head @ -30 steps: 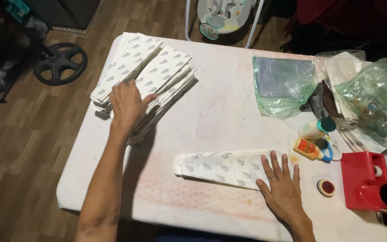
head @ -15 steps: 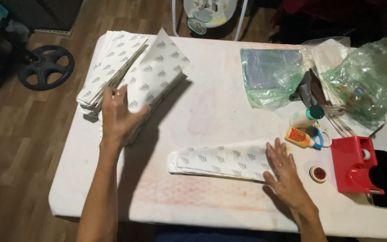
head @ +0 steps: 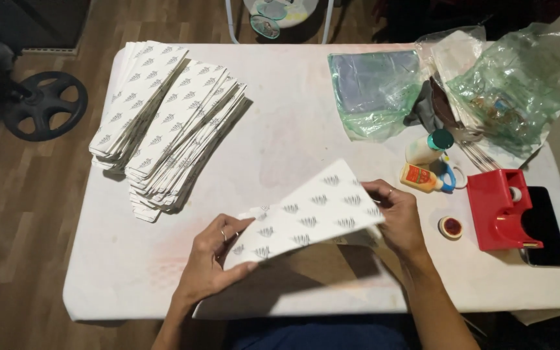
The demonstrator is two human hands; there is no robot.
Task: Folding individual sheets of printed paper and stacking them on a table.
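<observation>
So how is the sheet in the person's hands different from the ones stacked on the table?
The held sheet is a single piece, lifted and tilted above the table, gripped by the left hand and right hand. The stacked sheets lie flat in thick, fanned piles at the table's far left, with no hand touching them. Both are white, long and narrow, with the same repeating small grey print.

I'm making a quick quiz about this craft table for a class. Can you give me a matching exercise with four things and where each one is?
Things:
1. patterned sheet
2. stacks of sheets
3. red tape dispenser
4. glue bottle

Places:
A. table's far left
B. near the right edge, beside a dark phone
C. held between left hand and right hand
D. just left of the dispenser, beside the green bags

Pairs: 1-C, 2-A, 3-B, 4-D
</observation>
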